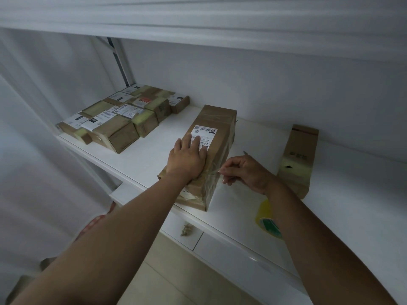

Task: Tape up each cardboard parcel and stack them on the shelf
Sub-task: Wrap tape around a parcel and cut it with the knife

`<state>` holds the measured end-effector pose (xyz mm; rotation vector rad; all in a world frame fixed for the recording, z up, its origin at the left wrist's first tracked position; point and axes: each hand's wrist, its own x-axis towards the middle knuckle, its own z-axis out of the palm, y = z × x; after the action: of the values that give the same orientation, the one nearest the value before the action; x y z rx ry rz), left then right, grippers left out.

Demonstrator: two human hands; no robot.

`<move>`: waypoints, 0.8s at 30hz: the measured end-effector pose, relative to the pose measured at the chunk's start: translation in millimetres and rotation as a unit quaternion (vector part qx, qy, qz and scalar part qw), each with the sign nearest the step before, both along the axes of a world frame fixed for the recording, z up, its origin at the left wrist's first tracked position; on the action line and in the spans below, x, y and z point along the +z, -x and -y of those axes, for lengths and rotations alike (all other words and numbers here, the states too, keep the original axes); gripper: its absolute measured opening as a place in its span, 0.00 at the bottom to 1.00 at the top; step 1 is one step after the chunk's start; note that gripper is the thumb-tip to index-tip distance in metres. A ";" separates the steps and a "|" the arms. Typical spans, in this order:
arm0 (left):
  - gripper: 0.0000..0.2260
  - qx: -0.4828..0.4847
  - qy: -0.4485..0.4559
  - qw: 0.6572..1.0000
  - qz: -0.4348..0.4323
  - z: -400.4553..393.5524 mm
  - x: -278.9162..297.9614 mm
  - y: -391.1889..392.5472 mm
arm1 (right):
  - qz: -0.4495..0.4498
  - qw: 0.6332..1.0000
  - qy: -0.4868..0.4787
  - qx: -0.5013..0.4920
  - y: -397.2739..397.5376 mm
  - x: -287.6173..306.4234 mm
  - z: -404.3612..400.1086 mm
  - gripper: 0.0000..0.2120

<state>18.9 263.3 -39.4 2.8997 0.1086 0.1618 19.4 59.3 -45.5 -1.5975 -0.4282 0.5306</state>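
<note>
A long brown cardboard parcel [217, 128] with a white shipping label lies on the white shelf [143, 159], near its front edge. My left hand [187, 158] presses flat on the parcel's top, fingers over the label. Just right of the parcel's near end, my right hand [244, 172] pinches a strip of clear tape [212, 171] that runs to the parcel's side. A yellow tape roll [267, 219] lies on the shelf under my right forearm, partly hidden.
Several taped parcels [123, 116] with labels are packed together at the shelf's back left. Another brown parcel [297, 159] lies to the right, near the wall. A shelf board runs overhead. Drawer fronts and tiled floor show below.
</note>
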 end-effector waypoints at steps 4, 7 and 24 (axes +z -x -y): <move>0.30 -0.015 0.026 1.000 -0.001 -3.9 1.7 1.4 | 0.000 1.000 0.031 -0.001 -1.2 -3.2 2.1 0.05; 0.33 -0.051 -0.021 0.998 -0.011 -3.8 0.2 4.0 | 0.002 0.999 0.032 0.001 1.8 -2.6 1.1 0.04; 0.34 -0.086 -0.035 0.994 0.062 -42.4 6.4 2.0 | 0.009 0.975 0.223 0.013 -13.9 -21.3 -3.8 0.05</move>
<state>16.9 305.6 -33.1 2.9414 -0.1705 0.3205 33.3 63.1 -66.8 -2.0311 -0.3587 0.6659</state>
